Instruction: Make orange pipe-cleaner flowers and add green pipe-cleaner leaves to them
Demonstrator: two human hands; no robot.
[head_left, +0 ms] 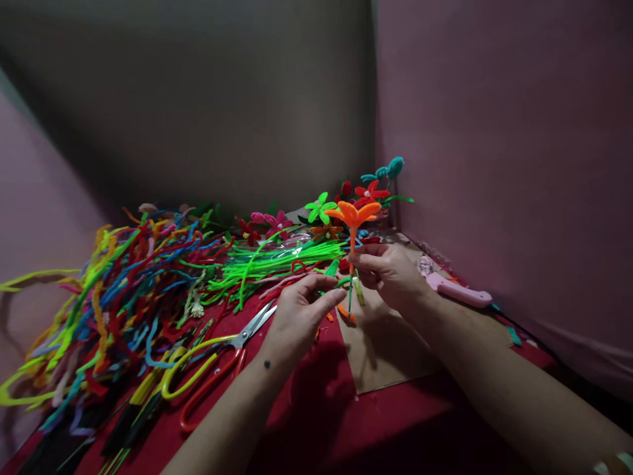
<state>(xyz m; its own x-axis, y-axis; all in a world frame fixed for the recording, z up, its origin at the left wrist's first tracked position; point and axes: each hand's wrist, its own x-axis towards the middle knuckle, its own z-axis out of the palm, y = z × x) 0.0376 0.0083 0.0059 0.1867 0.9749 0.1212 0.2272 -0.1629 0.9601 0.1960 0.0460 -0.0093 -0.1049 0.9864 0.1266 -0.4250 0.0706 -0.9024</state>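
My right hand (390, 274) is closed in a pinch on the orange pipe-cleaner flower (352, 214), which stands upright with its petals spread at the top. Below the fingers its thin dark green stem (351, 300) points down over a brown cardboard sheet (390, 343). Just left of the stem, my left hand (304, 303) has thumb and index finger curled around the end of a green pipe cleaner (343, 282) that reaches toward the stem. How firmly the left fingertips grip it is partly hidden.
Scissors with yellow and red handles (242, 338) lie open left of my left hand. Loose coloured pipe cleaners (133, 297) heap at left, with a green bundle (287, 260) behind. Finished flowers (320, 208) stand at the back. A pink-handled tool (459, 290) lies right, near the wall.
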